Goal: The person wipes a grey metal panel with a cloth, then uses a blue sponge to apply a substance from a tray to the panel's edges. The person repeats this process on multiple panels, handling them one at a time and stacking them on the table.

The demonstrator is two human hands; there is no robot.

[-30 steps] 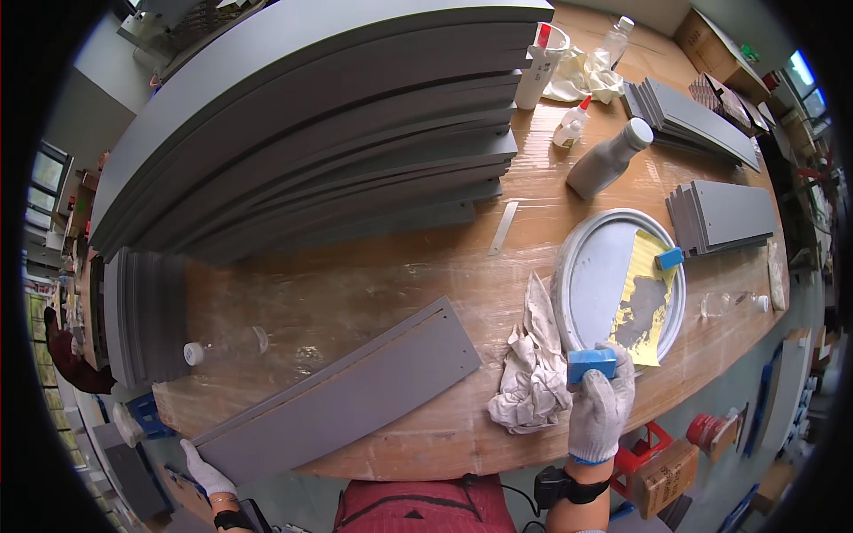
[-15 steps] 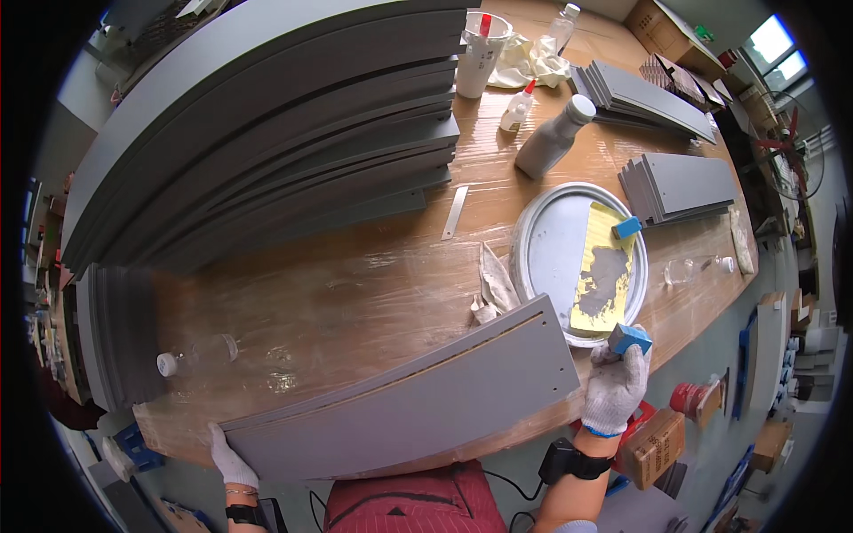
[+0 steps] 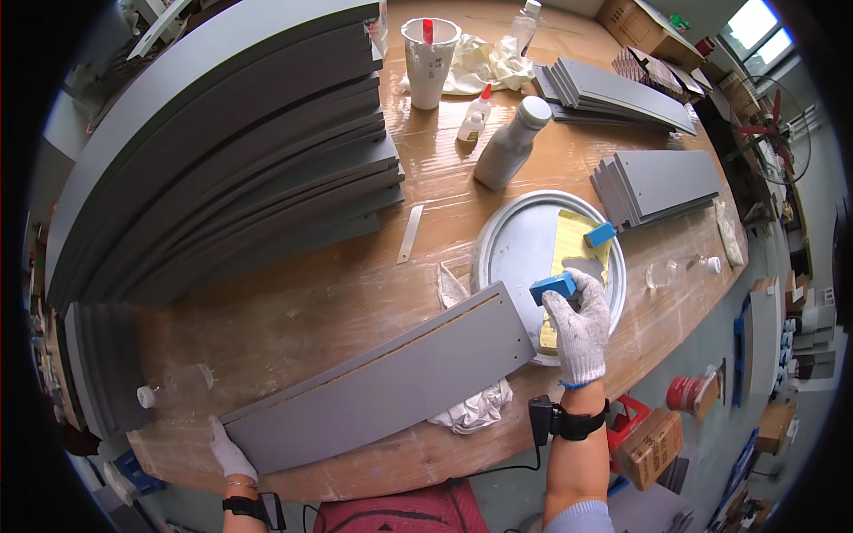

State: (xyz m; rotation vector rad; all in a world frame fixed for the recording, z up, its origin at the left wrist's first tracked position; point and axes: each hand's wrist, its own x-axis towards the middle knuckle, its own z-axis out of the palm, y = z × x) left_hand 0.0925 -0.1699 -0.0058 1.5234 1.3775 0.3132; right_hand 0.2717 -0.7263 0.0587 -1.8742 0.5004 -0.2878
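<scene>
A long grey panel (image 3: pixel 391 377) lies slanted across the near part of the wooden table (image 3: pixel 293 302). My left hand (image 3: pixel 229 451), in a white glove, grips its near left corner. My right hand (image 3: pixel 579 322), also gloved, holds a small blue block (image 3: pixel 553 287) just past the panel's right end, over the round grey tray (image 3: pixel 520 244). A yellow sheet (image 3: pixel 582 233) and a second blue block (image 3: pixel 601 234) lie in the tray. A crumpled white rag (image 3: pixel 475 410) sticks out from under the panel.
A tall stack of long grey panels (image 3: pixel 222 151) fills the far left. Smaller grey panel stacks (image 3: pixel 662 182) sit at the right. A grey bottle (image 3: pixel 508 147), a small glue bottle (image 3: pixel 474 117), a white cup (image 3: pixel 427 51), a metal strip (image 3: pixel 410 233) and clear bottles (image 3: pixel 178 386) stand about.
The grey panel has swung up and to the right, now covering most of the rag. My right hand has carried the blue block from the table's edge onto the tray.
</scene>
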